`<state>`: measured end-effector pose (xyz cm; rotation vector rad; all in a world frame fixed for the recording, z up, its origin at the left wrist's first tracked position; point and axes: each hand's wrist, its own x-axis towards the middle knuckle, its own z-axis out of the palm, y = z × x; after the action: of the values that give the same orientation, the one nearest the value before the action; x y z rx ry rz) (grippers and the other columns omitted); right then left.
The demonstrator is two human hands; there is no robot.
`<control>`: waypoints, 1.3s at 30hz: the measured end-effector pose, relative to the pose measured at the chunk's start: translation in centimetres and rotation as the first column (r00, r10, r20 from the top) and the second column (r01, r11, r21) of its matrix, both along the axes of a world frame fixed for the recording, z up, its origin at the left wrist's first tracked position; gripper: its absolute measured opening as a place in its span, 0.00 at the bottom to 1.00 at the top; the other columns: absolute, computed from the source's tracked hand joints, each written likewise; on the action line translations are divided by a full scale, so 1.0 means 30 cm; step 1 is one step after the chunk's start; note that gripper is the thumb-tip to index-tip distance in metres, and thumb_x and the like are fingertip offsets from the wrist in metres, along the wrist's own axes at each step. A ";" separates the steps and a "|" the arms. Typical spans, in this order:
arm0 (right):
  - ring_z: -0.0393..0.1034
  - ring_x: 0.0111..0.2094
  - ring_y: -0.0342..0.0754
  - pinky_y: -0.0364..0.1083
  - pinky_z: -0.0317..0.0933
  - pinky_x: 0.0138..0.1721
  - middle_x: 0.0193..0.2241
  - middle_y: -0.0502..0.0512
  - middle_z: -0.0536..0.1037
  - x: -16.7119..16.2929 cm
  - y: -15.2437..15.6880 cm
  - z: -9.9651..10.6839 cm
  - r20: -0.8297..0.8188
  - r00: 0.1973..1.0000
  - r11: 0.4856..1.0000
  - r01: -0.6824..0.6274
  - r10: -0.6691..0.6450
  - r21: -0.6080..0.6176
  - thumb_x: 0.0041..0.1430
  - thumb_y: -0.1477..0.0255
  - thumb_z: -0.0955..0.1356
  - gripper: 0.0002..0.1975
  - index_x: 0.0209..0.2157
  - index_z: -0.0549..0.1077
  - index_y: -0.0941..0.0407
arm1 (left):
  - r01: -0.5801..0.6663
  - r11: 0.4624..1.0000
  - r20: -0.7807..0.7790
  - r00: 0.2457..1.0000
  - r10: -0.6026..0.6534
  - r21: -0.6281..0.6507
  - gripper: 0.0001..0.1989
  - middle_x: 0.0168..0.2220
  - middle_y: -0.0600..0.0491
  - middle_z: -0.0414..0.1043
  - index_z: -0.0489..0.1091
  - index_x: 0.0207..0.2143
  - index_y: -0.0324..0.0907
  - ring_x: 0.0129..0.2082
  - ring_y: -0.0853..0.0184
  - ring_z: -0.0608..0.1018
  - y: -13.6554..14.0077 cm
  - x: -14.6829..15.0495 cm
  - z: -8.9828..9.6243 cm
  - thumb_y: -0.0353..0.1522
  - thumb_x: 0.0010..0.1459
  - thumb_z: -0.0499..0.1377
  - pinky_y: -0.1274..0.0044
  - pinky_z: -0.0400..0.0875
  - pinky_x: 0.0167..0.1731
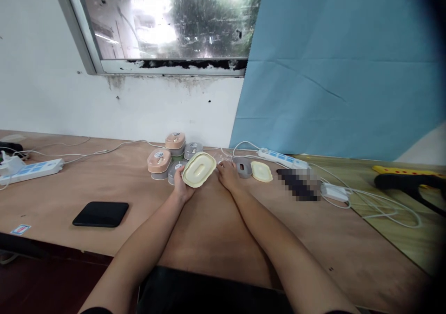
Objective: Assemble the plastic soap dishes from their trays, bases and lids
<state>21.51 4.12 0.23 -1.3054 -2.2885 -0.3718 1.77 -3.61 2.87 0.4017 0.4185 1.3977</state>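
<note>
My left hand is closed on the edge of a cream plastic box, tilted so that a rounded oblong recess in its face shows. Just right of it, my right hand reaches down to the table, its fingers curled at a clear plastic piece that they partly hide. Beside that hand lies a grey plastic part with an oblong hole. A cream lid-like piece lies flat farther right. Several small lidded boxes stand left of my left hand, among them a pink-topped box and a grey box.
A black phone lies at the left front of the brown table. Power strips and white cables are at both sides. A pixelated dark object and a white adapter lie right. Wall and window stand behind.
</note>
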 end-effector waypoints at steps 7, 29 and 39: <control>0.60 0.43 0.52 0.49 0.49 0.45 0.41 0.60 0.72 -0.002 0.013 -0.001 0.030 0.999 0.999 -0.013 0.014 -0.044 0.58 0.80 0.60 0.18 0.47 0.74 0.54 | -0.005 1.000 0.005 1.000 0.005 -0.021 0.22 0.39 0.47 0.78 0.73 0.45 0.38 0.42 0.54 0.78 -0.002 0.002 0.007 0.40 0.54 0.51 0.63 0.72 0.42; 0.61 0.46 0.56 0.53 0.52 0.51 0.45 0.63 0.71 -0.014 -0.051 -0.005 -0.212 0.977 0.992 0.052 -0.027 0.117 0.57 0.78 0.61 0.22 0.54 0.66 0.59 | 0.005 1.000 0.006 1.000 -0.005 0.007 0.22 0.41 0.48 0.77 0.71 0.48 0.40 0.45 0.56 0.76 0.018 0.007 -0.021 0.41 0.56 0.50 0.64 0.71 0.44; 0.64 0.45 0.55 0.54 0.58 0.46 0.43 0.61 0.72 -0.095 -0.187 0.024 -0.212 0.866 0.871 -0.380 0.453 0.311 0.60 0.62 0.63 0.16 0.46 0.68 0.56 | 0.083 0.986 -0.092 0.993 -0.070 0.146 0.20 0.41 0.47 0.76 0.68 0.49 0.37 0.42 0.58 0.76 -0.002 0.030 -0.012 0.36 0.55 0.55 0.71 0.71 0.39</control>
<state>18.67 -1.49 0.96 -0.6528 -2.1191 -0.2987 2.68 -3.68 2.50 0.5971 0.3662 1.3447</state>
